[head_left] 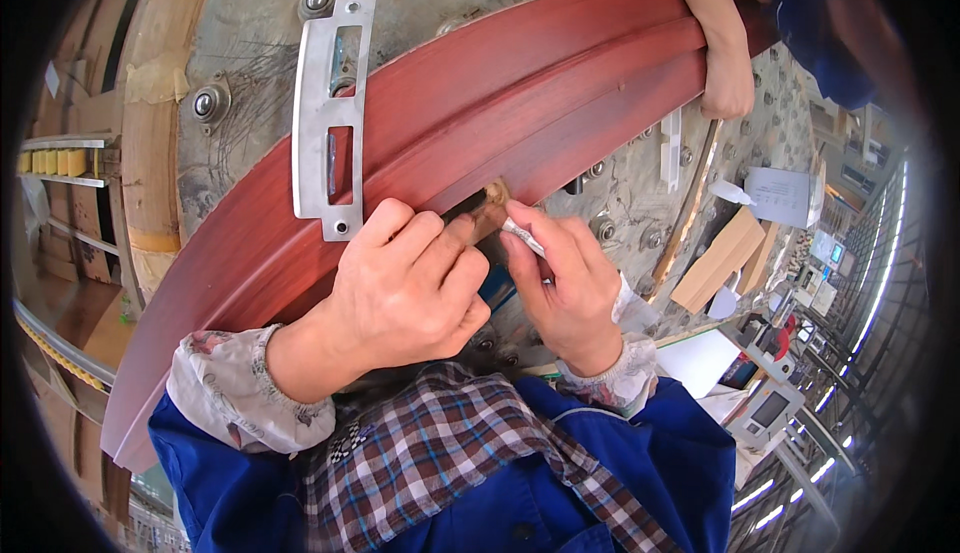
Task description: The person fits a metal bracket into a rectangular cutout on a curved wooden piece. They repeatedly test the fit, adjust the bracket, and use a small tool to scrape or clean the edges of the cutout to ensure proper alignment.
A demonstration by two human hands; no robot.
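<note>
A reddish-brown wooden moulding (520, 73) lies in a long curve across the table, with a rough notch (490, 195) showing bare wood at its near edge. At this notch, my right hand (568, 288) pinches a slim white stick-like piece (523, 236) between thumb and forefinger. Beside it my left hand (410, 283) is closed, knuckles up, its fingertips at the notch; anything inside it is hidden. Left of that hand a silver metal strike plate (312, 118), with two rectangular openings, rests on the moulding.
Another person's hand (728, 78) presses on the far right end of the moulding. Ball rollers (208, 103) stud the worn table (250, 13). Right of my hands lie a second metal plate (671, 151), a wood piece (718, 261), a white bottle (733, 192) and a paper sheet (780, 196).
</note>
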